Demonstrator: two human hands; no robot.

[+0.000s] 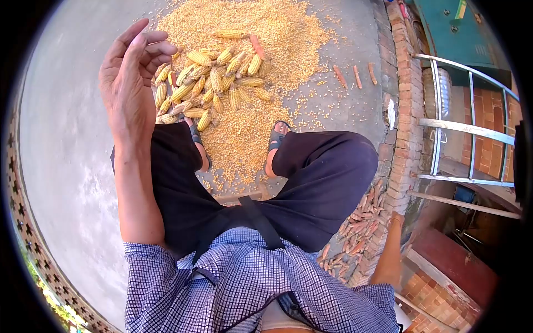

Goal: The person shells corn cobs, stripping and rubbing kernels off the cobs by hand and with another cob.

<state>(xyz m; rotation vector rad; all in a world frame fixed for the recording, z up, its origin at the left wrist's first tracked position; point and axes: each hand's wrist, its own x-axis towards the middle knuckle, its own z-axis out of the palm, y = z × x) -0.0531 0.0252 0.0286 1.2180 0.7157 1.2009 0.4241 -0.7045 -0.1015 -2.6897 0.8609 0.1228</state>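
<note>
View: head, the only one; clock centred mid-view, 12 pointing out past my feet.
Left grip: my left hand (pixel 135 64) is raised at 10 o'clock, fingers loosely bent and a little apart, nothing seen pinched in them.
Right grip: my right hand (pixel 396 218) is between 3 and 4 o'clock, by the brick edging (pixel 407 119); fingers not made out, so cannot tell whether spread or pressed.
Corn ears: a pile of ears (pixel 215 79) at 11 o'clock, lying on the kernels beyond my left foot, most rows full.
Done: loose kernels (pixel 294 39) spread broadly at 12 o'clock and down between my feet; stripped cobs (pixel 358 225) heaped at 4 o'clock, three bare cobs (pixel 357 76) on the concrete floor (pixel 78 111) between 1 and 2.
Left to do: the piled ears, by my judgement; work well advanced, not finished.
Writing: none legible; yellow-green patch (pixel 461 9) on the teal panel (pixel 444 28) at 2 o'clock, too small to tell. No brand found.
</note>
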